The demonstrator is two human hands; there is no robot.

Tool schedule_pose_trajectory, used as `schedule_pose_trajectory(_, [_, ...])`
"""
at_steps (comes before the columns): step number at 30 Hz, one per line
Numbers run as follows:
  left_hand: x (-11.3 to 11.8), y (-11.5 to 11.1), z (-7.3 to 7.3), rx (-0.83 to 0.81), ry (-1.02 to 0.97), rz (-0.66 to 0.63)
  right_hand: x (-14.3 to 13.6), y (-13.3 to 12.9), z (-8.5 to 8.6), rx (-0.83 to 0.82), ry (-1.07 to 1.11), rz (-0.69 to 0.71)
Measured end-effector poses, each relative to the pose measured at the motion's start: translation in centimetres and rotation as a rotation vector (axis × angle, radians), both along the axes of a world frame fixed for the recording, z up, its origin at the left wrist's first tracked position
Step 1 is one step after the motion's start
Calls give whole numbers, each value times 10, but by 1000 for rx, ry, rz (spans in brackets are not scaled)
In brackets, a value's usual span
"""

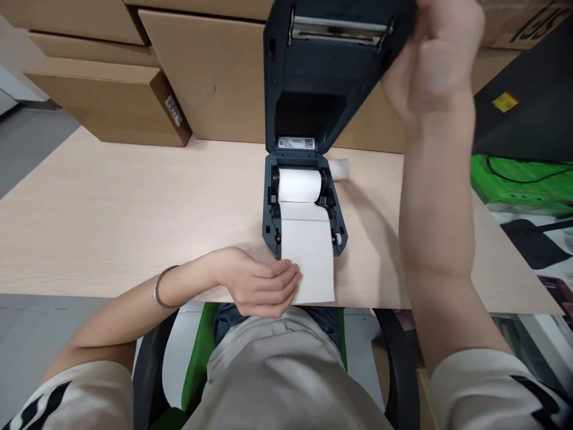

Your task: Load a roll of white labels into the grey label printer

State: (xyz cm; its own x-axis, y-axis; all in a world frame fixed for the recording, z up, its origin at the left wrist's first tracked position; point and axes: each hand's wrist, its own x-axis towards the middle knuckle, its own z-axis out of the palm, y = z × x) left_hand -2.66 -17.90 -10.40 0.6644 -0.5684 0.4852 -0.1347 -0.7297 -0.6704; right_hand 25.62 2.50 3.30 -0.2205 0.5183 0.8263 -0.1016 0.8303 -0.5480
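Observation:
A dark label printer (270,224) stands on the table with its lid (320,71) raised. Inside it lies a white paper roll (299,185), and a white label strip (311,257) runs from the roll over the front and past the table edge. My left hand (266,285) is at the strip's lower left edge, its fingers closed on it, the thumb hidden. High at the right, my right hand (441,57) has its fingers closed on the right edge of the raised lid.
Cardboard boxes (215,83) line the back of the wooden table (111,209). Behind the printer's right side lies a small white roll (340,169). At the right are a green box (514,188) and a black panel (532,107).

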Motion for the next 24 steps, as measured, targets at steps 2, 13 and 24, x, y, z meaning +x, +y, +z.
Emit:
schedule_pose_trajectory(2, [0,0,-2,39,-25,-9,6,-33,-5,33,-109,124])
schedule_pose_trajectory(13, [1,-3,-17,82,-58,-51,-1,-170,-94,354,-423,-279])
schedule_pose_trajectory(24, [3,-3,-11,83,18,-51,-8,-193,-145,442,-338,-382])
